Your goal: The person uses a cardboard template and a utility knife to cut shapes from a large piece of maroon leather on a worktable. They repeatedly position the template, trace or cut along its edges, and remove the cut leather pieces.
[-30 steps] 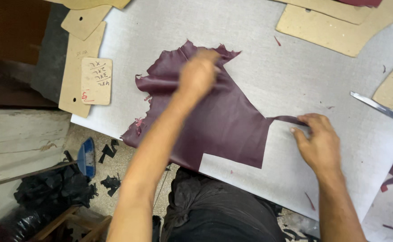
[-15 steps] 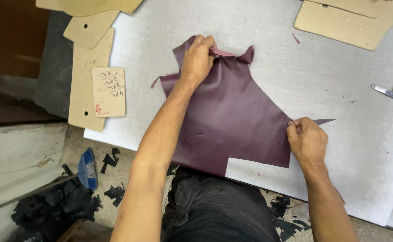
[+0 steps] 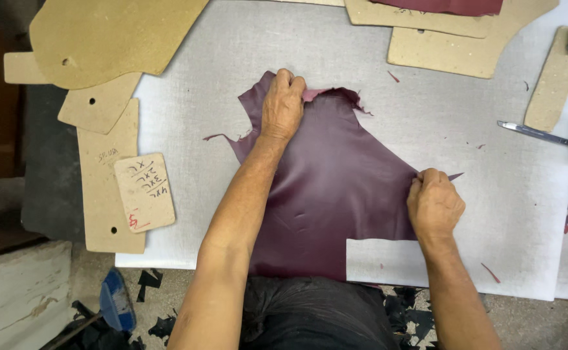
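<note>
Leather (image 3: pixel 336 194) spread flatter than before, left hand (image 3: pixel 282 104) pinching its 12 o'clock edge, right hand (image 3: pixel 434 204) gripping the 3 o'clock tip, near edge hidden below table (image 3: pixel 186 149).

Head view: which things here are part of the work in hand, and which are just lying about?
In hand: maroon leather piece, left hand, right hand.
Lying about: cardboard templates, small written card, knife, floor scraps.

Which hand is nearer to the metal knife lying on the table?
The right hand. It grips the leather piece at its right edge, below-left of the knife; the left hand holds the top edge, much farther left.
</note>
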